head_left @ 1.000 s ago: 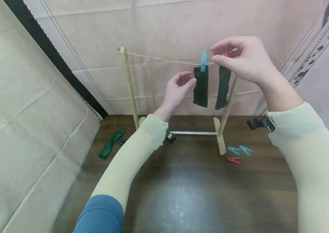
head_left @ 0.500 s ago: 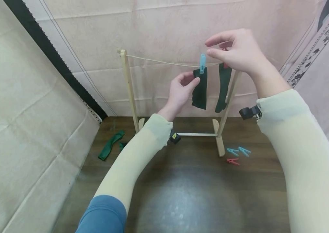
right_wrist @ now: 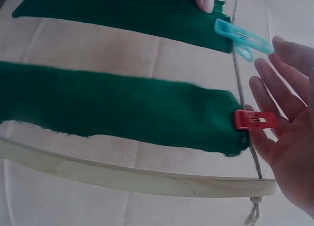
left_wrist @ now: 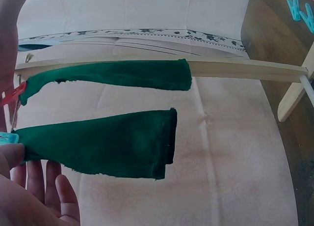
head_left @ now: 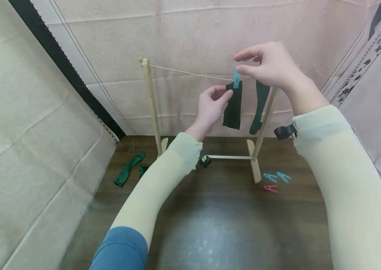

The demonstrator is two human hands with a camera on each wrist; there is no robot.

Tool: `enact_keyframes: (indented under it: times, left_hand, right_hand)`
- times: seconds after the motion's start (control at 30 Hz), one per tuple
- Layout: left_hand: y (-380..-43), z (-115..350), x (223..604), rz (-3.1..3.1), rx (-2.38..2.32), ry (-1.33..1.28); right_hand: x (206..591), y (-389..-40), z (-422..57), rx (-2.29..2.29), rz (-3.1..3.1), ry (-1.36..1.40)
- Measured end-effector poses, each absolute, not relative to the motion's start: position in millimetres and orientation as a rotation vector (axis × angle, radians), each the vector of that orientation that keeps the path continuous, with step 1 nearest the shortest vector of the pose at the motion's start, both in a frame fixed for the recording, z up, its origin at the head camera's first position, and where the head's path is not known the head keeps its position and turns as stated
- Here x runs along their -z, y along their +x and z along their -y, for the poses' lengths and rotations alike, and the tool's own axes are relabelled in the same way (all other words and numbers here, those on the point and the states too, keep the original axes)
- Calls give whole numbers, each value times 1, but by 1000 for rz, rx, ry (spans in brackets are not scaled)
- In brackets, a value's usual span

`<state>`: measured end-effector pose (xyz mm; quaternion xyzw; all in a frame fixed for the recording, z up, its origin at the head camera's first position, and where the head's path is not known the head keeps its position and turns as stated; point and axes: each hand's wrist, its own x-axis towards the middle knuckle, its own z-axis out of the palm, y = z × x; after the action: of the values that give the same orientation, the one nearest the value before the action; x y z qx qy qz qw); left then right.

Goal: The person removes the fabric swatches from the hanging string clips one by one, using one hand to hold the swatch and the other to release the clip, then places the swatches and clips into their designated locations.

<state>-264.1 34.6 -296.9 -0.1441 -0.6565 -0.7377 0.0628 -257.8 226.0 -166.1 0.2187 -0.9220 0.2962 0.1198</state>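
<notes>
Green cloth [head_left: 233, 112] hangs from a cord [head_left: 190, 70], its upper side edge pinched by fingers of the left hand [head_left: 210, 108]. Just above them is a blue clip [head_left: 236, 79]; the right hand [head_left: 271, 65] has loose fingers near its end. Below the left fingers is open room; rightward, after a gap, hangs another green strip [head_left: 260, 107].
</notes>
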Motion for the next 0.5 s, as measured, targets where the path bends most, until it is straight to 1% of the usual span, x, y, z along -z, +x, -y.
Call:
enact_keyframes:
  times: [0.5]
  left_hand:
    - [-260, -34, 293, 2021, 2182, -418]
  right_hand:
    - [168, -257, -223, -858, 2784, 663]
